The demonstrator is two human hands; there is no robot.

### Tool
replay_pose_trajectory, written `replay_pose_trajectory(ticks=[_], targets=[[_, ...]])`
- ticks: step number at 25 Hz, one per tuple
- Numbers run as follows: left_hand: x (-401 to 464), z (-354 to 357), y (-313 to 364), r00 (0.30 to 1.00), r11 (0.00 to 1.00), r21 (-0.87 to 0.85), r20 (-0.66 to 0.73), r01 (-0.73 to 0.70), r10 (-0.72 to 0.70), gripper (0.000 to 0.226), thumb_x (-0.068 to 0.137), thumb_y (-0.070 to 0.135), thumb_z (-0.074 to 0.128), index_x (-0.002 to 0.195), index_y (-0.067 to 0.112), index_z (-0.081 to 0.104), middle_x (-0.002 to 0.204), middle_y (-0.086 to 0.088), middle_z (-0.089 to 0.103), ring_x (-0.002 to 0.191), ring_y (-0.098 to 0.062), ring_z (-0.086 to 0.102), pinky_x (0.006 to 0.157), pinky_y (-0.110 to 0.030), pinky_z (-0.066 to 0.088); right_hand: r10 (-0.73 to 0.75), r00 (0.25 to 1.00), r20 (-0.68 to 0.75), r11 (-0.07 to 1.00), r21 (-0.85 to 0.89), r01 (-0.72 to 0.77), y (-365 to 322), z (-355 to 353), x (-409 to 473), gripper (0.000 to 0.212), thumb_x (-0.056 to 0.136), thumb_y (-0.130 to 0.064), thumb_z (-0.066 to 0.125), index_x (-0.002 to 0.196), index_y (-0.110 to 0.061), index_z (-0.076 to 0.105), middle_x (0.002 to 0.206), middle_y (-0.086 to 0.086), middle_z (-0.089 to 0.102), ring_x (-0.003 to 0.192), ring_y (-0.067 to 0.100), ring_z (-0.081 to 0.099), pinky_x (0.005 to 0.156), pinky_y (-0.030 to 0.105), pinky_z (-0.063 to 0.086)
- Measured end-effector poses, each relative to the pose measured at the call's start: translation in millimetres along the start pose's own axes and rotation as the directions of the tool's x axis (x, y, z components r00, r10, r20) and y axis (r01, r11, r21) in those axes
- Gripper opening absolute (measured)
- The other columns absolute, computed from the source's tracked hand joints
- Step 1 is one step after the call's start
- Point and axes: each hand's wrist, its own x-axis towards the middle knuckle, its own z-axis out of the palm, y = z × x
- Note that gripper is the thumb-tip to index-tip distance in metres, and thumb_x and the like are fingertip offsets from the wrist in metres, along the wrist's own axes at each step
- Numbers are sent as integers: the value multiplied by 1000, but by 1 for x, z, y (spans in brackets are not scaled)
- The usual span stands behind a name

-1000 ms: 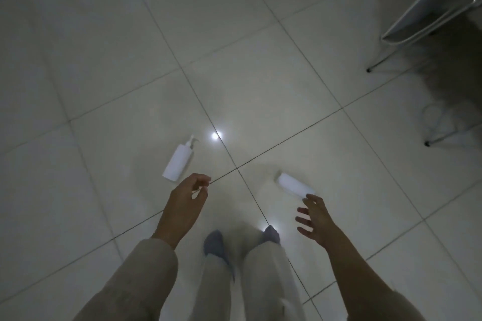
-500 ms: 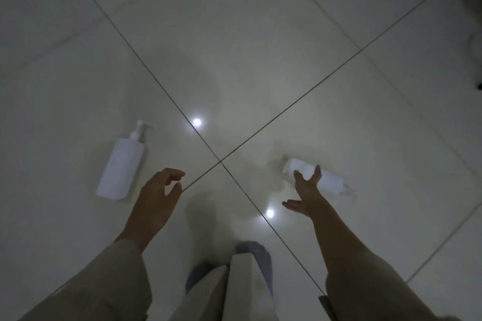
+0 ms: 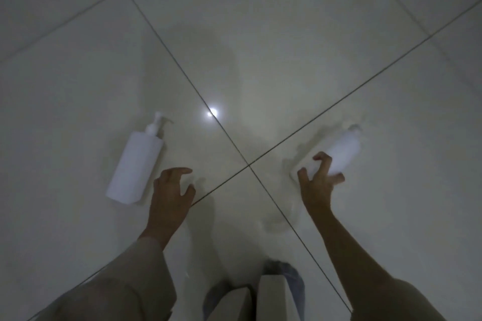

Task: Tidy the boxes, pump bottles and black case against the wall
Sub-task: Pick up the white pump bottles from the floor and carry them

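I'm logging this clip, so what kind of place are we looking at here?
Probably a dim indoor room, though which kind is unclear. The signs: a glossy tiled floor reflecting a lamp, and two pump bottles, one left and one right, lying on it.

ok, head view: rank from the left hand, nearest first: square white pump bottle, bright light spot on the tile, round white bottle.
1. Square white pump bottle: lying on the floor just beside the left hand, on its outer side; fingers not touching it.
2. Bright light spot: on the tile ahead, toward the middle.
3. Round white bottle: far side, at the right hand.
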Motion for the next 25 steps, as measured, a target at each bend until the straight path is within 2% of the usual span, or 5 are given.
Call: replay_pose_trajectory(ticks=[5, 8, 11, 18, 25], targets=[[44, -27, -27, 939, 949, 215, -305, 230, -158, 87, 65, 23, 80, 134, 1, 33, 139, -26, 35, 131, -43, 28, 100, -55, 33, -358, 879, 316, 931, 53, 360, -37, 67, -44, 35, 78, -27, 52, 108, -35, 35, 136, 14, 13, 111, 22, 28, 74, 17, 39], [62, -30, -51, 917, 880, 278, -223, 386, -332, 109, 62, 36, 81, 144, 7, 15, 148, -22, 23, 138, -39, 19, 105, -57, 25, -386, 842, 378, 922, 144, 358, -45, 94, -60, 38, 78, -24, 53, 106, -40, 33, 132, 9, 14, 116, 26, 30, 73, 12, 39], [62, -25, -64, 924, 879, 292, -181, 378, -338, 97, 68, 31, 77, 141, 5, 19, 132, -25, 39, 120, -43, 43, 93, -55, 39, -369, 823, 432, 926, 242, 289, -46, 97, -70, 56, 75, -23, 53, 116, -52, 27, 133, 5, 15, 114, 21, 31, 76, 13, 39], [-19, -33, 4, 918, 869, -297, 93, 396, -386, 77, 72, 24, 76, 133, 3, 34, 135, -19, 45, 121, -34, 47, 95, -42, 40, -331, 828, 453, 905, 402, 141, -68, 10, -107, 88, 69, -19, 55, 133, -58, 7, 150, -11, 17, 135, 10, 26, 111, 45, 32], [-137, -151, 191, 978, 832, -528, 193, 172, -80, 77, 68, 33, 78, 132, 23, 36, 123, -4, 50, 107, -28, 55, 88, -42, 50, -345, 846, 407, 867, 483, 122, -147, -166, -197, 81, 70, -51, 60, 136, -53, 13, 147, -9, 26, 134, 16, 34, 103, 52, 42]])
